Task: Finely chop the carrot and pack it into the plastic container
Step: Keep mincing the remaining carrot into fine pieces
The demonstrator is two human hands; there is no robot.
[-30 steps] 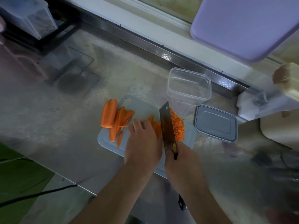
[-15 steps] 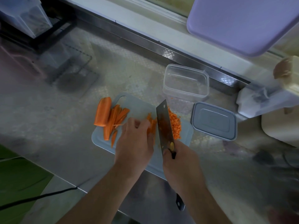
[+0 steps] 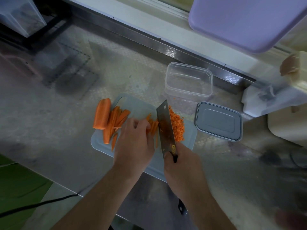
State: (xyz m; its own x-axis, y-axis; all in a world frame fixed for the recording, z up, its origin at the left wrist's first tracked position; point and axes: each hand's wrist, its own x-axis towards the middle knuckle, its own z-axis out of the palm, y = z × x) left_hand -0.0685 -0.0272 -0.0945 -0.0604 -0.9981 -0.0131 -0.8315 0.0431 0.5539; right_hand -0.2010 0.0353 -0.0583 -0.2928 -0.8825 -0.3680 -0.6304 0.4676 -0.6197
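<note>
On a pale grey cutting board (image 3: 137,103) lie a thick carrot piece (image 3: 101,114) and long carrot slices (image 3: 116,123) at the left. My left hand (image 3: 134,140) holds a bundle of carrot strips (image 3: 153,125) down with curled fingers. My right hand (image 3: 181,166) grips the handle of a cleaver (image 3: 164,125), whose blade stands on the board against the strips. A heap of fine carrot dice (image 3: 177,127) lies right of the blade. The clear plastic container (image 3: 188,80) stands open and empty behind the board.
The container's grey lid (image 3: 218,121) lies flat to the right of the board. A lilac board (image 3: 245,22) juts in at the top right. White and cream objects (image 3: 272,98) crowd the right edge. A black cable (image 3: 38,205) runs along the lower left.
The cleaver and my left hand have shifted slightly left along the carrot strips, and the dice heap beside the blade has grown.
</note>
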